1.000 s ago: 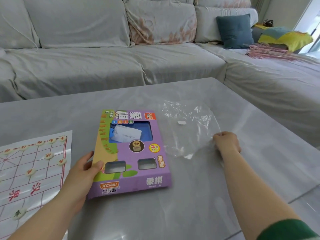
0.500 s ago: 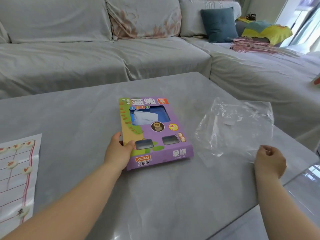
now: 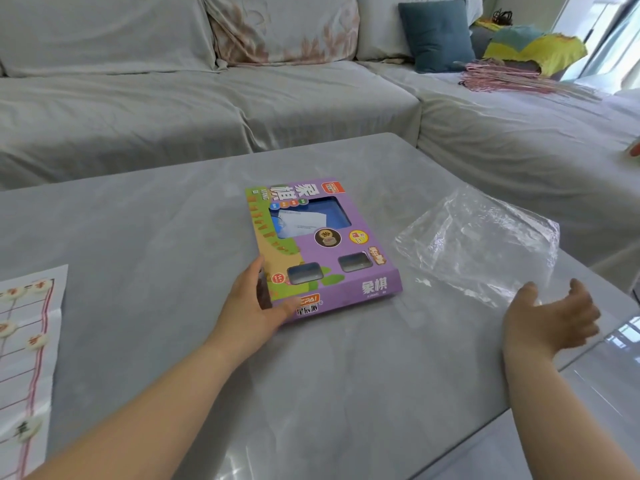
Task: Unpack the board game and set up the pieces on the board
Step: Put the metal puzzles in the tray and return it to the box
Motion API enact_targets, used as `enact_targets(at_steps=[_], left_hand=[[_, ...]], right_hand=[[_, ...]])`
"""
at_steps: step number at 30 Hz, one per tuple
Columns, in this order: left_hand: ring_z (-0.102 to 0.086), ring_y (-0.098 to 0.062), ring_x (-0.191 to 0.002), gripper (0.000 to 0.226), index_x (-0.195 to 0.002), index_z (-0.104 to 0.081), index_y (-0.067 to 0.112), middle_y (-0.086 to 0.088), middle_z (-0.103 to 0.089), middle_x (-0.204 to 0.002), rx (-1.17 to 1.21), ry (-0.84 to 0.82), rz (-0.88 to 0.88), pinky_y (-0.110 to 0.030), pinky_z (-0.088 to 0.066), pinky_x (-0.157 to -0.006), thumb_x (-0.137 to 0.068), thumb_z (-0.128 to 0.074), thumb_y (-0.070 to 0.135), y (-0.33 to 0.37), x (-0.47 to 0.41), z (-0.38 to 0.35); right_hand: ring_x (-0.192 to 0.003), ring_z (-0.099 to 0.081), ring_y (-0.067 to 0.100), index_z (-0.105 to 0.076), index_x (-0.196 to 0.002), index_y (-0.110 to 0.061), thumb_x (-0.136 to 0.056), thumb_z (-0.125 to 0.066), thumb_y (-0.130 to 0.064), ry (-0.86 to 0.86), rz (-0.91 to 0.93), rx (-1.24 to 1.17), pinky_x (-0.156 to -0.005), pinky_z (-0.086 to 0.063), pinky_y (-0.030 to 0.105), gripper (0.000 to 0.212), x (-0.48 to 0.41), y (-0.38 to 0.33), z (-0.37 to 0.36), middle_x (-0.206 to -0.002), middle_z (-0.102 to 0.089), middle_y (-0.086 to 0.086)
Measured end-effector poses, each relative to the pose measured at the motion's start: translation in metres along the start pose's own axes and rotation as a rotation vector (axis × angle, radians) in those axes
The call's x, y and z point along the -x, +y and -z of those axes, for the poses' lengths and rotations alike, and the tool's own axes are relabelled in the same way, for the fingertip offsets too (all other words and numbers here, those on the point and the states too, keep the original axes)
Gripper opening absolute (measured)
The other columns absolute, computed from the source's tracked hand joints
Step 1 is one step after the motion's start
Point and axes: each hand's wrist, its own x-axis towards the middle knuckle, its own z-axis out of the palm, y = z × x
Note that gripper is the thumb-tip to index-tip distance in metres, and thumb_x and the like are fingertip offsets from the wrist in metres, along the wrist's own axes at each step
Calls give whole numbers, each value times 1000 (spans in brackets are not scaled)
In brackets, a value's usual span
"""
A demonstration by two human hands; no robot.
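Under the left hand (image 3: 258,306) is the near left corner of the purple game box (image 3: 322,244), which lies flat on the desk (image 3: 156,237). Thumb on the lid, fingers curled along the side edge: a one-corner grip. Off to its right, the right hand (image 3: 550,320) hovers spread and loose, palm half up, holding nothing. Just beyond its fingertips lies the clear plastic bag (image 3: 481,244), crumpled and apparently empty. Whether the fingers brush the bag's edge, I can't tell. Far out to the left of the left hand, the paper board (image 3: 34,375) shows several round pieces (image 3: 36,341) on its lines, so setup looks under way, with the box as the job in hand.

Dangers now: lifted by that one corner, the box may swing and spill whatever is inside. The bag looks feather-light and lies close to the desk's edge, so a careless sweep of the right hand could send it off. And a forearm dragging across the paper board would scatter the placed pieces.
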Motion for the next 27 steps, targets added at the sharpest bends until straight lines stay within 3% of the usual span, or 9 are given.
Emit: enact_targets(at_steps=[3,6,10,12,15,17,19,24,27], left_hand=[[-33,-12,-126,94,-143,-18,21,4,-31,-137,-246,-51,-45,-18,-23,-103,-70,-77,18,-2,4,1],[-18,-14,-137,95,-144,-11,24,0,-10,-151,-472,-63,-108,-21,-20,-106,-73,-74,21,4,2,0],[-25,-15,-135,76,-142,-19,28,8,-5,-153,-674,-80,-178,-23,-28,-102,-81,-63,34,11,0,5],[-31,-14,-132,67,-141,-21,29,10,-7,-152,-763,-54,-237,-22,-32,-97,-85,-57,37,11,-1,5],[-48,-22,-121,61,-135,-41,19,-1,-30,-148,-725,-6,-307,-28,-42,-92,-79,-66,26,5,-5,8],[-66,-31,-90,54,-113,-62,9,-14,-57,-125,-703,4,-403,-38,-53,-70,-62,-75,20,-1,-8,11],[-69,-30,-72,51,-100,-68,6,-15,-66,-108,-752,-8,-408,-35,-53,-54,-51,-67,20,-5,-9,16],[-67,-34,-82,58,-107,-54,13,-18,-65,-107,-686,75,-495,-40,-53,-63,-50,-63,15,-2,-10,25],[-63,-24,-84,50,-105,-50,19,-15,-66,-103,-548,136,-507,-24,-47,-70,-56,-62,13,17,-9,41]], right_hand=[[-113,-44,28,-47,-117,4,-77,-43,-10,52,486,-167,-100,-24,27,43,28,-8,-4,-115,-49,33],[-85,-50,-1,-47,-112,-16,-73,-42,4,-368,768,-232,-88,-35,6,44,61,-31,-14,-101,-57,23],[-126,-35,22,-21,-142,-17,-84,-43,1,-888,724,211,-105,-24,29,65,78,-51,-29,-139,-37,6],[-127,-32,25,-14,-144,-18,-84,-44,-2,-918,693,304,-104,-24,30,70,74,-52,-38,-141,-37,5],[-122,-38,25,-28,-140,-17,-82,-46,0,-910,681,225,-97,-29,25,63,70,-53,-45,-134,-44,7],[-112,-46,24,-40,-133,-16,-81,-50,1,-890,695,126,-87,-32,22,56,68,-50,-47,-128,-51,7],[-94,-50,21,-49,-126,-14,-79,-55,0,-857,721,34,-75,-30,15,49,68,-46,-47,-117,-56,6],[-67,-52,5,-57,-115,-9,-74,-67,2,-801,770,-164,-66,-39,5,43,68,-52,-36,-97,-55,4],[-69,-54,-9,-60,-107,-8,-71,-71,3,-799,790,-279,-66,-42,3,39,65,-69,-18,-89,-54,-3]])
